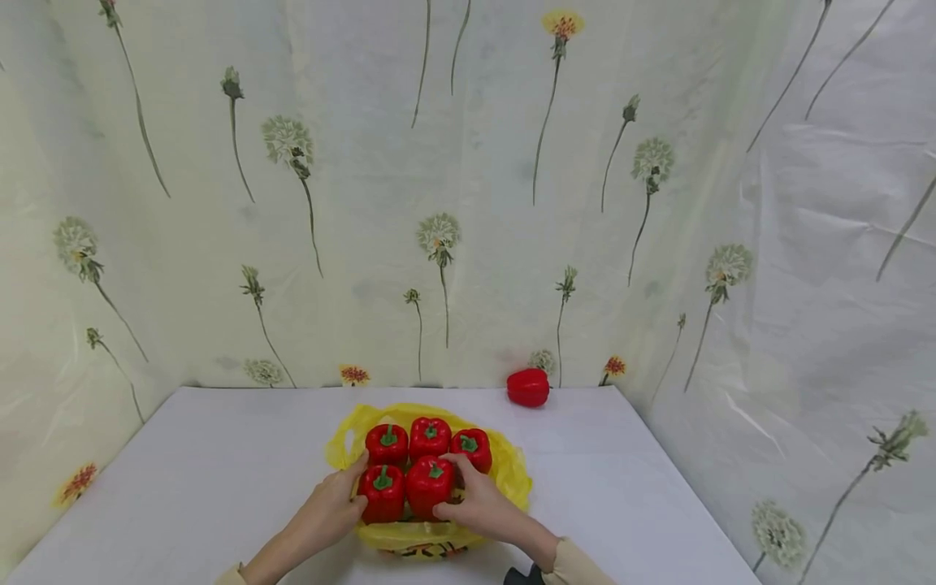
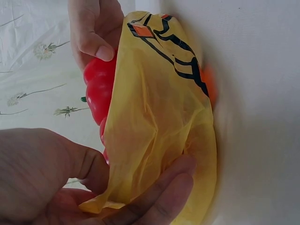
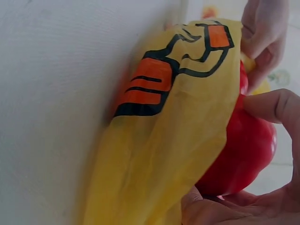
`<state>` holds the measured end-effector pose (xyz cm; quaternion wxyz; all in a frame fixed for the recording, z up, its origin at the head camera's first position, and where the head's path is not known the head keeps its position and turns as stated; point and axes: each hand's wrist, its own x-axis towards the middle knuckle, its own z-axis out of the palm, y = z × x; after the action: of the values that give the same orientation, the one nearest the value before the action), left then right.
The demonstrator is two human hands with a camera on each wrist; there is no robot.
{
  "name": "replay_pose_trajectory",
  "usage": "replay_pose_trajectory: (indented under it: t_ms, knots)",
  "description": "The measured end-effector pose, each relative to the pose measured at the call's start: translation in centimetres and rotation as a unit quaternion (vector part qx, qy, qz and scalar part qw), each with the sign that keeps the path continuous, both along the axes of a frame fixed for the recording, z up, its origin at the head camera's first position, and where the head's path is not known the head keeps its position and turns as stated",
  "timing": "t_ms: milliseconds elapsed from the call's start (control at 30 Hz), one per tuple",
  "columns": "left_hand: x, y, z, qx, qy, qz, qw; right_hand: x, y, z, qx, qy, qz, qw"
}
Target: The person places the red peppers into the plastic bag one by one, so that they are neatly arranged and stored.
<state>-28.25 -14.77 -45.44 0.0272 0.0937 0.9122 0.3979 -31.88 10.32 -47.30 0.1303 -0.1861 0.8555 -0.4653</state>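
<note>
Several red bell peppers with green stems sit upright in a yellow plastic bag [image 1: 409,532], its rim spread around them. My right hand [image 1: 483,500] holds the front-right bell pepper [image 1: 428,486], thumb on one side and fingers on the other. At the bag's left side, my left hand [image 1: 332,497] is beside the front-left bell pepper [image 1: 382,497]. The left wrist view has the bag's edge between this hand's thumb and fingers, with the fingers [image 2: 171,192] against the outside of the yellow film. Black and orange print shows on the bag's front.
One more red bell pepper [image 1: 528,387] lies on its side at the table's back edge, right of centre. The white table [image 1: 219,463] meets a plastic sheet [image 1: 366,203] printed with dandelions at the back and sides. A dark object [image 1: 522,577] shows by the right wrist.
</note>
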Motion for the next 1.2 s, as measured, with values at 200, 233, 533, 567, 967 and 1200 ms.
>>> replay_pose_trajectory:
  t_ms: [200,233,533,567,967,1200]
  knots:
    - [-0.1,0.0,0.0,-0.006,-0.005,0.008,0.9999,-0.1,-0.3,-0.2,0.016,-0.005,-0.002,0.9999]
    - [0.0,0.0,0.1,-0.007,-0.004,0.007,0.9999,-0.2,-0.3,-0.1,0.019,-0.005,-0.001,0.9998]
    - [0.2,-0.1,0.2,-0.019,0.028,0.010,0.9994,-0.2,-0.9,0.4,0.029,-0.005,0.012,0.9995]
    - [0.2,0.0,0.1,-0.020,0.030,0.011,0.9993,-0.2,-0.9,0.5,0.030,-0.005,0.014,0.9994]
    - [0.4,0.2,0.3,-0.009,0.025,0.015,0.9995,-0.1,-0.5,0.8,0.063,0.002,0.009,0.9979]
    - [0.4,0.0,0.2,-0.015,0.022,0.024,0.9994,0.1,0.1,0.8,0.058,-0.007,0.006,0.9983]
